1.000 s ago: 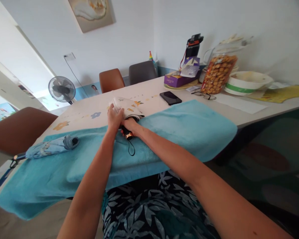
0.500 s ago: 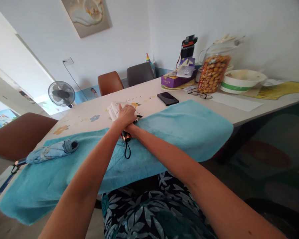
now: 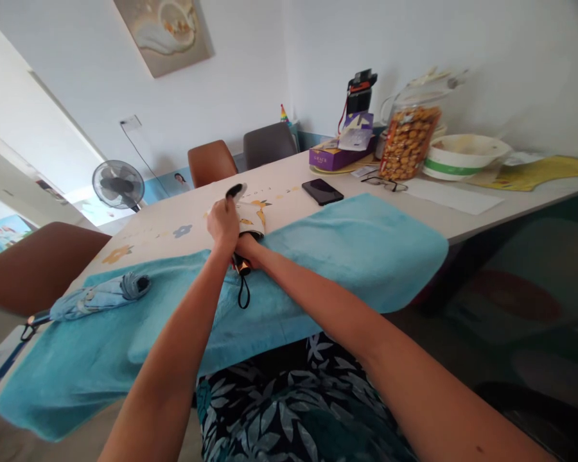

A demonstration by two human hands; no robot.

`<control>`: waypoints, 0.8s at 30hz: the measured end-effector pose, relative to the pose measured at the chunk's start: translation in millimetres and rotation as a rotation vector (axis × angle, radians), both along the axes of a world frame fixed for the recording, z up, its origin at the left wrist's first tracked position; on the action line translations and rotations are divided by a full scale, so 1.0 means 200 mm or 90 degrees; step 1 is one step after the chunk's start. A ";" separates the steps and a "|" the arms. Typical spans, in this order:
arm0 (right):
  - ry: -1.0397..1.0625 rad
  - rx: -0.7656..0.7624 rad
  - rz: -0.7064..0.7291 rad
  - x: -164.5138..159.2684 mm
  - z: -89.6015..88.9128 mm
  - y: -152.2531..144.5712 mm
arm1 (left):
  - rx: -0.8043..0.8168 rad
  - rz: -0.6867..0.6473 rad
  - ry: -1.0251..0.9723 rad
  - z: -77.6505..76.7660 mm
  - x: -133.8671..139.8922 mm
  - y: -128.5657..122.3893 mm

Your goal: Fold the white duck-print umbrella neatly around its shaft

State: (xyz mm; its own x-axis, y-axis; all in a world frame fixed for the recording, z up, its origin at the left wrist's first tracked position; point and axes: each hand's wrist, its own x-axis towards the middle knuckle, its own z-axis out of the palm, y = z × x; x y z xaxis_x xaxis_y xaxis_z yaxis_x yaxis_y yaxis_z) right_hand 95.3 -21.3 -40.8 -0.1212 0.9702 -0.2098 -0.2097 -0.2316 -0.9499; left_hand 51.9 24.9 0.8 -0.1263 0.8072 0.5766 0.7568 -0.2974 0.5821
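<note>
A white folding umbrella [image 3: 253,218] with small orange-yellow marks lies between my hands over the table and the towel edge. My right hand [image 3: 248,249] is closed around it close to the dark handle, whose gold-coloured end and black wrist loop hang toward me. Closed on the canopy's left side, my left hand [image 3: 223,221] has a white-and-black end of the fabric sticking out above its fingers. Its fingertips are partly hidden. A second umbrella [image 3: 101,296], light blue and rolled up, rests on the turquoise towel [image 3: 351,247] at the left.
On the white table [image 3: 279,179] are a black phone [image 3: 322,191], eyeglasses [image 3: 384,184], a purple box [image 3: 337,157], a large jar of brown snacks [image 3: 409,144] and a white-green bowl [image 3: 462,157]. Chairs [image 3: 212,162] and a fan [image 3: 118,184] stand beyond.
My left hand has gone from lying spread over the white umbrella to a closed grip at its left, lifting a fabric end. My right hand stays near the handle.
</note>
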 end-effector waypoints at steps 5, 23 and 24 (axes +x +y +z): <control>0.032 -0.039 0.006 0.01 0.01 0.02 | 0.076 0.060 -0.363 -0.10 -0.15 0.08; 0.166 -0.010 -0.033 0.07 0.00 0.05 | 0.051 0.028 -0.830 -0.14 -0.25 0.02; 0.159 -0.009 -0.030 0.08 0.00 0.05 | 0.053 0.029 -0.830 -0.14 -0.25 0.02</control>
